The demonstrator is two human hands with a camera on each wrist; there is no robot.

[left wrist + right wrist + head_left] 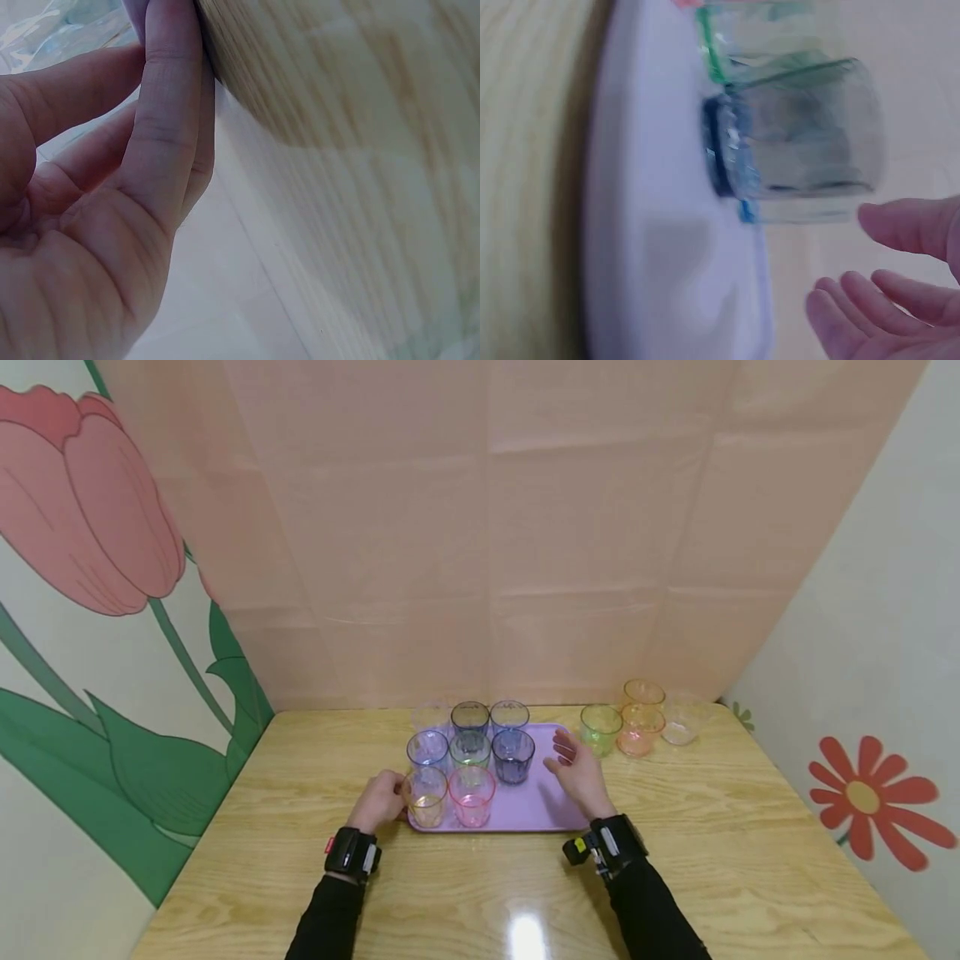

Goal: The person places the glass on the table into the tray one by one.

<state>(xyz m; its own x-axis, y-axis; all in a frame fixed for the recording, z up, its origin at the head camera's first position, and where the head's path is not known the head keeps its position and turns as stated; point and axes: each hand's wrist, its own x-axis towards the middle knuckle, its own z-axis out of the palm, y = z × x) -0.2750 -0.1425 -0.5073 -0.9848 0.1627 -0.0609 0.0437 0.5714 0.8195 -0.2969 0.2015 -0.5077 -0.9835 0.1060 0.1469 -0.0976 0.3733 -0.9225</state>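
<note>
A lilac tray (547,802) lies on the table with several tinted glasses on its left and middle. My left hand (381,800) is at its left edge, beside a yellow glass (427,810). In the left wrist view, this hand's thumb and fingers pinch the lilac edge, the fingers on its outer, lower side. Over the tray's bare right part is my right hand (579,775), fingers parted and holding nothing. Nearest to it on the tray stands a dark blue-grey glass (802,135), just apart from the thumb. A pink glass (472,810) stands at the tray's front.
Right of the tray, a green glass (600,731), an orange glass (643,692), a peach glass (640,739) and a clear glass (680,727) stand on the wooden table (465,893). A pink-covered wall (480,568) rises at the table's back edge.
</note>
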